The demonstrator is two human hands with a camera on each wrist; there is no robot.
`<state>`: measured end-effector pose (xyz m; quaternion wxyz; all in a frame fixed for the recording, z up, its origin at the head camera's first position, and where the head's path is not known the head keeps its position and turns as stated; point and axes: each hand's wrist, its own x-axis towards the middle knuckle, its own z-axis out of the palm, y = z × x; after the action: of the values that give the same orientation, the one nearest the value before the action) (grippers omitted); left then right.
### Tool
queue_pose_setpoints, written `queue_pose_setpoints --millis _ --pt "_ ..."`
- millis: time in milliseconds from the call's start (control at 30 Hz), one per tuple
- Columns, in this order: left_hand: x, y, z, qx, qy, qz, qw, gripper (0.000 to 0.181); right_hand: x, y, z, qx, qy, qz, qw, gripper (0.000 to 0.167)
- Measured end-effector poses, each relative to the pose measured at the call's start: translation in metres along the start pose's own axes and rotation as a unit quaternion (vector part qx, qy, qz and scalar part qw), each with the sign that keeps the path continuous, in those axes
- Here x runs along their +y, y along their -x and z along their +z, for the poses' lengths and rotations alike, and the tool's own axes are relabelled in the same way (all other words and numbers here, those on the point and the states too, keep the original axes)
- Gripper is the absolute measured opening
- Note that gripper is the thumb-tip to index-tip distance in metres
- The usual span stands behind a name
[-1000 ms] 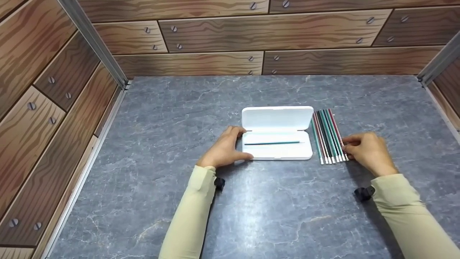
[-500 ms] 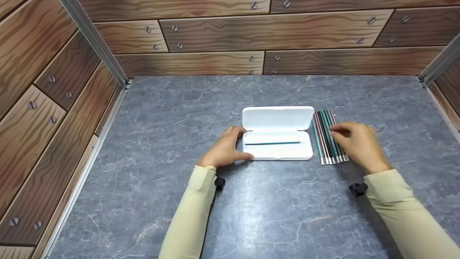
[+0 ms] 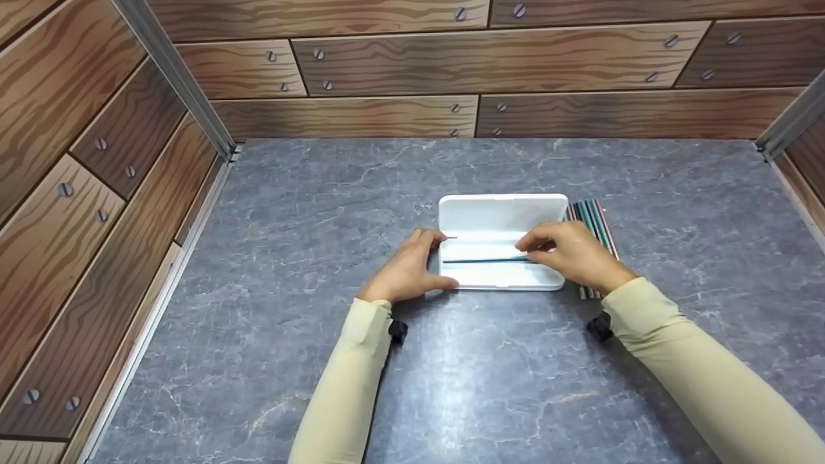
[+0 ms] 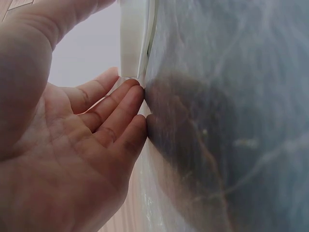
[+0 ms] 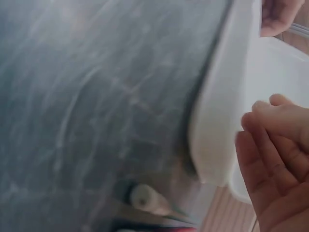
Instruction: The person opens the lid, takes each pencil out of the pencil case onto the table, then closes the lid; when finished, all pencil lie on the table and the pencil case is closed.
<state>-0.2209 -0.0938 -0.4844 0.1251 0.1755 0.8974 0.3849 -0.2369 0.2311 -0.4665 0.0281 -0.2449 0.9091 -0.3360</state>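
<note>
A white pencil case (image 3: 503, 278) lies open on the table, with one dark teal pencil (image 3: 483, 260) along its tray. My left hand (image 3: 412, 270) spans the case's left end, thumb at the front corner and a fingertip near the hinge. In the left wrist view its fingers are loosely extended at the case's edge. My right hand (image 3: 573, 254) is over the right part of the tray, its fingertips close together by the pencil's right end, which they hide. Whether they grip it cannot be seen; no pencil shows between the fingers (image 5: 263, 159) in the right wrist view.
A row of several red, black and green pencils (image 3: 596, 216) lies right of the case, partly behind my right hand. The lid (image 3: 503, 212) stands raised at the back. Wood-patterned panels (image 3: 387, 64) border the grey marbled table (image 3: 322, 193).
My right hand has moved left, from the right side of the pencil row, across it to above the case tray. The left hand stays at the case's left end.
</note>
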Motion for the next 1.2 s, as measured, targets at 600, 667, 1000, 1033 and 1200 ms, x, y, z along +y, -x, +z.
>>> queue_pose_setpoints --millis 600,667,1000,1033,1200 --pt "0.000 0.000 0.000 -0.001 0.005 0.002 1.0000 0.080 0.000 -0.010 0.002 -0.030 0.092 -0.077 0.9924 0.017" --pt "0.000 0.000 0.000 -0.002 0.004 0.000 1.0000 0.079 0.000 -0.009 0.001 -0.027 0.093 -0.077 0.9923 0.017" --pt "0.001 -0.001 -0.001 -0.003 0.001 -0.004 1.0000 0.079 -0.007 0.009 -0.018 0.039 0.073 -0.088 0.9927 0.018" --pt "0.001 -0.001 0.000 -0.005 -0.001 -0.004 1.0000 0.079 -0.007 0.011 -0.020 0.047 0.065 -0.084 0.9932 0.019" --pt "0.001 -0.001 0.000 -0.007 -0.002 -0.005 1.0000 0.080 -0.008 0.023 -0.030 0.087 0.030 -0.058 0.9940 0.021"
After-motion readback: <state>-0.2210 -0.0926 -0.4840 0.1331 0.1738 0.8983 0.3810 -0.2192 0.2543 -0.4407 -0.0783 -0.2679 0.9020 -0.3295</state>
